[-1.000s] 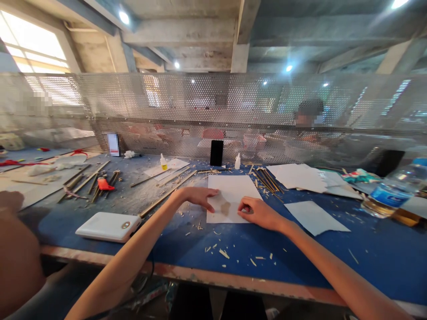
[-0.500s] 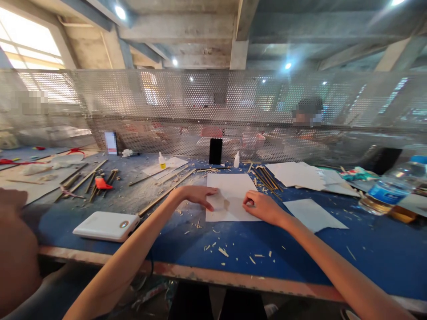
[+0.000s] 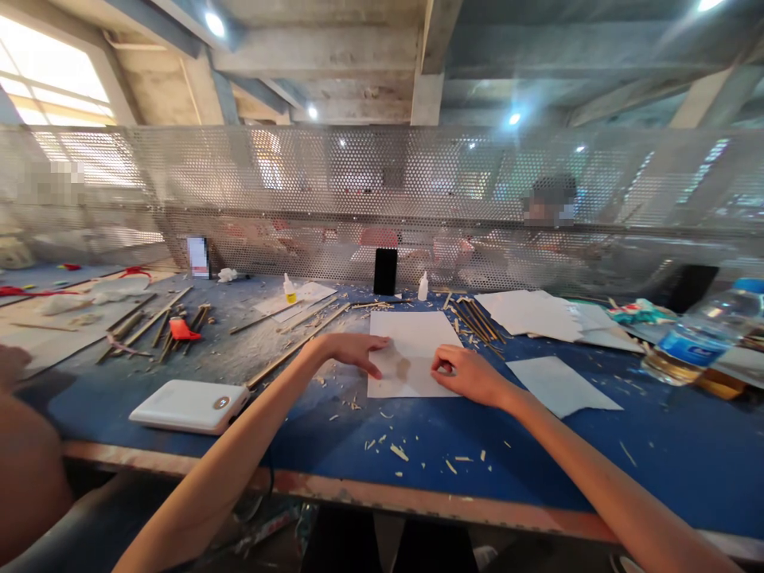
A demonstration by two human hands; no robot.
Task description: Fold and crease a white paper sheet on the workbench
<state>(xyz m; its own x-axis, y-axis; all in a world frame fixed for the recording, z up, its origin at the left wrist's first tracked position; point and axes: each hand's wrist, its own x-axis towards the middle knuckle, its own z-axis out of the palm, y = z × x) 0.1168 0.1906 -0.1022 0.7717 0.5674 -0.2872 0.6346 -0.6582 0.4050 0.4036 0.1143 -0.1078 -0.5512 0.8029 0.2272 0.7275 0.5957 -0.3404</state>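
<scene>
A white sheet of paper or card (image 3: 416, 328) lies flat on the blue tabletop in front of me. My left hand (image 3: 356, 351) rests at its left edge, thumb and fingers apart, with nothing held. Over the sheet's right part is my right hand (image 3: 466, 371), its fingers curled and the thumb tip brought against them. What sits in that pinch, if anything, is too small to make out. A faint grey patch shows on the sheet between my hands.
Bamboo-like sticks (image 3: 481, 322) lie beyond my right hand. A white power bank (image 3: 189, 404), glue bottles (image 3: 423, 286), a phone (image 3: 385, 271), more white sheets (image 3: 531, 312) and a water bottle (image 3: 695, 338) stand around. Shavings litter the table. Another person's arm (image 3: 29, 469) is at left.
My right hand has shifted slightly left over the sheet, still curled. My left hand stays in place. The other person's arm at the far left has moved a little.
</scene>
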